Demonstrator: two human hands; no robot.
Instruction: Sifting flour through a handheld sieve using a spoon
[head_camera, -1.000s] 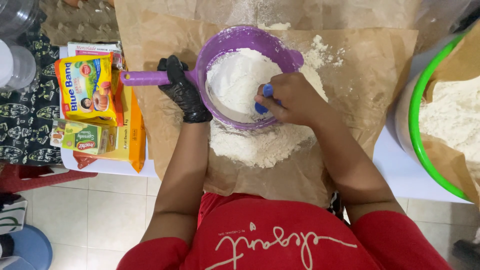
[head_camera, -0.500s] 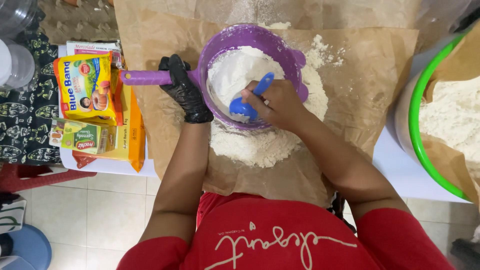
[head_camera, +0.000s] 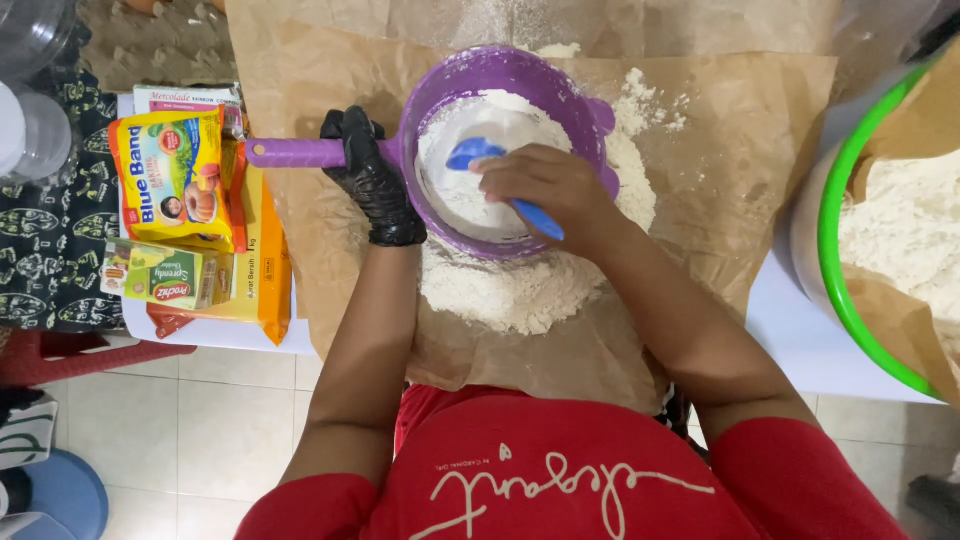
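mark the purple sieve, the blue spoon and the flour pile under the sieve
purple sieve (head_camera: 300, 153): head view, on its handle.
blue spoon (head_camera: 472, 152): head view, on the bowl end inside the sieve.
flour pile (head_camera: 505, 295): head view, on its near side, on the brown paper.

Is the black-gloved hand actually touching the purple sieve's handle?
Touching. The head view shows the gloved left hand with its fingers wrapped around the long handle of the purple plastic sieve, no gap visible.

Packets (head_camera: 185, 215) crowding the left, green-rimmed tub (head_camera: 835, 270) the right; bare paper (head_camera: 740, 130) between.
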